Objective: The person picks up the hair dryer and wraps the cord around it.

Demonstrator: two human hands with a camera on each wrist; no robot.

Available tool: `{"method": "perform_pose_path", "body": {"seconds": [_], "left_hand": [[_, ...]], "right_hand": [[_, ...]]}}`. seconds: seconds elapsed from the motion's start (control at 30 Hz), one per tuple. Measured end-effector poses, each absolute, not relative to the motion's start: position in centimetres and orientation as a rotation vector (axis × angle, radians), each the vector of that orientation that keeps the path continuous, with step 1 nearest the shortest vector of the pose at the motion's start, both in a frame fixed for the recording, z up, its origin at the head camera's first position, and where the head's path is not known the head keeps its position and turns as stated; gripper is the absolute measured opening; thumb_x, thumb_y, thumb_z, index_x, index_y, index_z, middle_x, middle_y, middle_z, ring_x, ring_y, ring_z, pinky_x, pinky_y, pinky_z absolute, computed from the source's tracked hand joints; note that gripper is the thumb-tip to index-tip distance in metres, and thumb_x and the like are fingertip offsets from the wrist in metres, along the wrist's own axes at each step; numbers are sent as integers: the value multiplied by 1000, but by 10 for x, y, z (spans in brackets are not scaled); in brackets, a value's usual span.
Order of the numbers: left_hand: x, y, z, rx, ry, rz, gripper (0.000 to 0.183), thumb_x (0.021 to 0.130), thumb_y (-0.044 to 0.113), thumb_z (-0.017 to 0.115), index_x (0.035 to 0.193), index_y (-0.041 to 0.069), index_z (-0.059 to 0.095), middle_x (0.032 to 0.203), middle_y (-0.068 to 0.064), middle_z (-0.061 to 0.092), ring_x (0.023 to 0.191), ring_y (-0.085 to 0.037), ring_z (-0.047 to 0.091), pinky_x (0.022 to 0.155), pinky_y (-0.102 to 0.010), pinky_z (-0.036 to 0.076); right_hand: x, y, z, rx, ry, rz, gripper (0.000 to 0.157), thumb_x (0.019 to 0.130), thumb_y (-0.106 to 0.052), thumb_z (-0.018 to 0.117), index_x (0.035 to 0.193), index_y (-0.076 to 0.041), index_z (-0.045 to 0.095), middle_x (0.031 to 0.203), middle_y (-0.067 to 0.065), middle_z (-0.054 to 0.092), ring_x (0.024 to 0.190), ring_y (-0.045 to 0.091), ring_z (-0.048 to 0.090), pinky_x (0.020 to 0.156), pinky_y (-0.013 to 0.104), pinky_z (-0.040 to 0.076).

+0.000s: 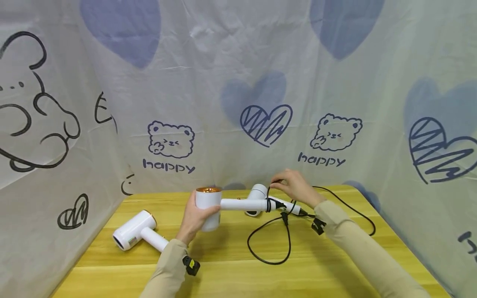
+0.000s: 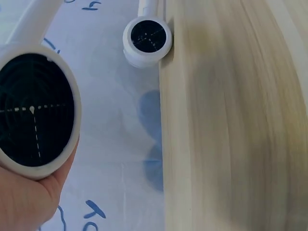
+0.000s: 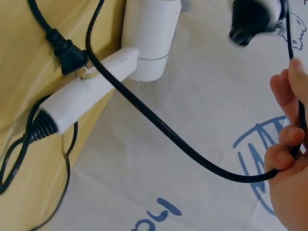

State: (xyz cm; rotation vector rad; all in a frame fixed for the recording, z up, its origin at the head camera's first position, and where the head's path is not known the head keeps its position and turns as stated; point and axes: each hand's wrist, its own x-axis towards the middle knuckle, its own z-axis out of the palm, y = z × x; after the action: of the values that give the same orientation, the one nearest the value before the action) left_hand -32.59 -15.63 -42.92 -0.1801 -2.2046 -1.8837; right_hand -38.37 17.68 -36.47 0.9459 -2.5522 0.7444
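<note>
My left hand (image 1: pixel 193 218) grips the barrel of a white hair dryer (image 1: pixel 242 204) above the table, its handle pointing right. A copper-coloured ring rims the barrel's top. In the left wrist view the barrel's dark round grille (image 2: pixel 36 125) faces the camera. At the handle's end a black cord (image 3: pixel 159 126) is wound round it. My right hand (image 1: pixel 298 189) pinches that cord just beyond the handle, fingers curled about it in the right wrist view. A two-pin plug (image 3: pixel 71 57) hangs near a second white hair dryer (image 1: pixel 257 192) lying behind.
A third white hair dryer (image 1: pixel 128 229) lies at the table's left, partly behind my left sleeve. Loose black cord (image 1: pixel 367 219) curves over the right side of the wooden table (image 1: pixel 238 281). Printed cloth (image 1: pixel 231 62) hangs behind and at both sides.
</note>
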Motion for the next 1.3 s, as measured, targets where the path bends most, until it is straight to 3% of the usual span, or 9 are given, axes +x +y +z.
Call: {"method": "perform_pose_path", "body": {"seconds": [0.2, 0.37, 0.63, 0.9, 1.0, 1.1, 1.17, 1.23, 1.3], "left_hand": [[-325, -160, -436, -179, -2165, -2043, 65, 76, 8, 77, 133, 7, 46, 114, -16, 57, 94, -23, 59, 79, -37, 55], [-322, -163, -439, -188, -2149, -2140, 65, 77, 8, 75, 135, 8, 45, 116, -14, 57, 97, -22, 59, 83, -38, 54], [-320, -167, -438, -194, -2104, -2197, 65, 80, 10, 72, 137, 8, 42, 118, -16, 56, 96, -22, 60, 83, -39, 55], [-320, -163, -443, -123, -2026, -2260, 61, 81, 8, 69, 135, 5, 43, 113, -13, 57, 92, -20, 62, 78, -39, 57], [-320, -160, -444, -71, -1967, -2293, 57, 82, 8, 68, 133, 4, 44, 110, -10, 57, 88, -19, 62, 76, -38, 57], [-320, -156, -443, -8, -1915, -2348, 54, 85, 12, 67, 134, 5, 44, 106, -7, 59, 85, -18, 64, 73, -38, 57], [-321, -153, -441, 49, -1880, -2390, 52, 86, 15, 66, 132, 4, 45, 100, -4, 62, 82, -18, 65, 71, -38, 58], [-320, -150, -438, 111, -1850, -2424, 50, 88, 19, 66, 131, 4, 44, 95, -2, 64, 79, -18, 66, 70, -38, 58], [-320, -146, -434, 171, -1801, -2467, 49, 88, 21, 65, 128, 3, 45, 90, -1, 65, 77, -17, 66, 69, -36, 57]], "right_hand": [[-383, 180, -373, 889, -2688, 988, 18, 93, -27, 67, 105, -17, 77, 98, 1, 74, 79, 10, 62, 69, 28, 54], [-381, 181, -379, 886, -2753, 1144, 22, 95, -25, 64, 111, -14, 75, 108, 11, 73, 83, 9, 66, 74, 31, 57], [-384, 179, -384, 926, -2744, 1178, 23, 96, -21, 62, 114, -11, 74, 109, 11, 74, 91, 25, 68, 78, 32, 57], [-382, 178, -403, 955, -2785, 1217, 26, 98, -9, 57, 119, -6, 70, 113, 12, 72, 91, 13, 63, 79, 27, 52], [-381, 177, -408, 943, -2768, 1299, 23, 97, -5, 55, 112, -5, 73, 106, 10, 73, 85, 12, 60, 78, 28, 50], [-380, 176, -410, 889, -2780, 1321, 24, 101, -12, 51, 100, -11, 75, 87, 4, 69, 64, 11, 51, 61, 25, 45], [-380, 175, -411, 907, -2767, 1275, 27, 104, -18, 48, 96, -13, 73, 85, 2, 67, 60, 10, 47, 59, 24, 42], [-380, 173, -411, 902, -2768, 1235, 28, 105, -19, 45, 109, -14, 72, 85, 1, 67, 51, 10, 40, 51, 24, 39], [-380, 172, -413, 943, -2736, 1165, 29, 106, -17, 43, 119, -11, 67, 95, 3, 71, 55, 9, 44, 54, 25, 41]]}}
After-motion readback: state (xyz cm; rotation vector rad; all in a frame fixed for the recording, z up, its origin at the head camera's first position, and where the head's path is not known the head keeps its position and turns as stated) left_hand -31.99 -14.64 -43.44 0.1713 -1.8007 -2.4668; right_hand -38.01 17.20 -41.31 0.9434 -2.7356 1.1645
